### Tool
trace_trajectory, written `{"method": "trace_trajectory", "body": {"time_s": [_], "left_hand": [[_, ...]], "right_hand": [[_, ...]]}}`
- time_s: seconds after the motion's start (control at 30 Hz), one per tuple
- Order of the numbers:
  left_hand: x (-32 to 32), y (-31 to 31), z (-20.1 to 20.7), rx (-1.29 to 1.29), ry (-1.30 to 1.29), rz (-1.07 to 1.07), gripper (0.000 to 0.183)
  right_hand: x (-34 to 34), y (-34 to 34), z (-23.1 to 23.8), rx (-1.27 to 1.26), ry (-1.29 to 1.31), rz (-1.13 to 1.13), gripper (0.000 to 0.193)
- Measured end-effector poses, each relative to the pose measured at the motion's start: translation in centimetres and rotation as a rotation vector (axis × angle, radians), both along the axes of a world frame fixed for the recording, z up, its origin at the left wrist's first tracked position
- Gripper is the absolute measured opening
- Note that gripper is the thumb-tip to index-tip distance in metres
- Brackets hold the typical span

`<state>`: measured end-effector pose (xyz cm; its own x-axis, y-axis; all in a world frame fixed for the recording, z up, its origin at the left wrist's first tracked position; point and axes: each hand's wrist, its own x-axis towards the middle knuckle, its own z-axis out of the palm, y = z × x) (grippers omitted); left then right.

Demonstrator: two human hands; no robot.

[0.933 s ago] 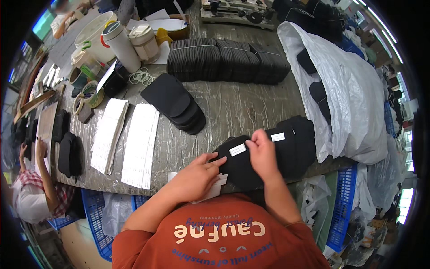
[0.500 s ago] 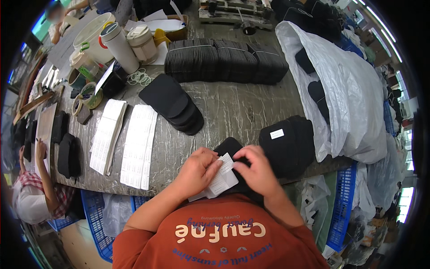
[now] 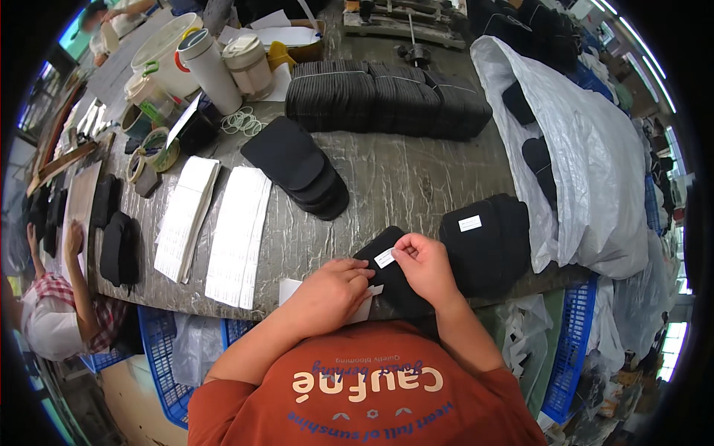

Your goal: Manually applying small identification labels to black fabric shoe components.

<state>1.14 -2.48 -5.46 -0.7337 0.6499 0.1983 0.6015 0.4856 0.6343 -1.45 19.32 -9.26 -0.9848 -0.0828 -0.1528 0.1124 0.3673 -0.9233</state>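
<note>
My right hand (image 3: 424, 264) pinches one end of a small white label (image 3: 384, 258), which lies against a black insole-shaped pad (image 3: 396, 286) in front of me. Beside it, my left hand (image 3: 335, 293) has its fingers bent over a white label sheet (image 3: 290, 288); the sheet sticks out on both sides of the hand. Its fingertips reach the pad's left edge. To the right sits a stack of black pads (image 3: 487, 249), the top one bearing a white label (image 3: 470, 223). Farther off, a fanned pile of black pads (image 3: 297, 167) lies on the table.
Two stacks of printed label sheets (image 3: 242, 230) lie on the left. Behind stand a white bottle (image 3: 212, 70), a jar (image 3: 248, 67) and rubber bands (image 3: 242, 121). A tied row of black pads (image 3: 387, 100) lies at the back, a white sack (image 3: 587, 163) at right. A co-worker (image 3: 63, 312) works far left.
The small label has come away from the sheet and is now against the pad in my right fingers. My left hand has drawn the sheet down and left.
</note>
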Motion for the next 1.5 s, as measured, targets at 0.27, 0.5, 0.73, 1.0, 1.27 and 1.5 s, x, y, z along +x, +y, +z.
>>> {"method": "trace_trajectory", "body": {"time_s": [0.27, 0.5, 0.73, 1.0, 1.27, 1.5], "left_hand": [[0.0, 0.0, -0.2, 0.013, -0.018, -0.003, 0.018], [-0.4, 0.7, 0.0, -0.148, 0.067, -0.063, 0.016], [-0.6, 1.0, 0.1, -0.193, 0.068, -0.064, 0.017], [-0.2, 0.6, 0.1, -0.182, 0.013, -0.05, 0.018], [-0.4, -0.8, 0.3, -0.07, -0.138, -0.097, 0.019], [-0.8, -0.7, -0.3, 0.04, -0.209, -0.053, 0.012]], "right_hand": [[-0.1, -0.2, -0.6, 0.08, 0.006, 0.021, 0.01], [-0.2, -0.5, 0.5, 0.169, 0.073, 0.019, 0.011], [-0.1, -0.5, 0.5, 0.21, 0.023, -0.049, 0.027], [-0.2, -1.4, 1.5, 0.607, 0.31, -0.075, 0.032], [-0.6, 0.0, -0.6, 0.29, 0.396, -0.102, 0.019], [-1.9, 4.2, 2.6, 0.11, 0.217, -0.18, 0.016]]}}
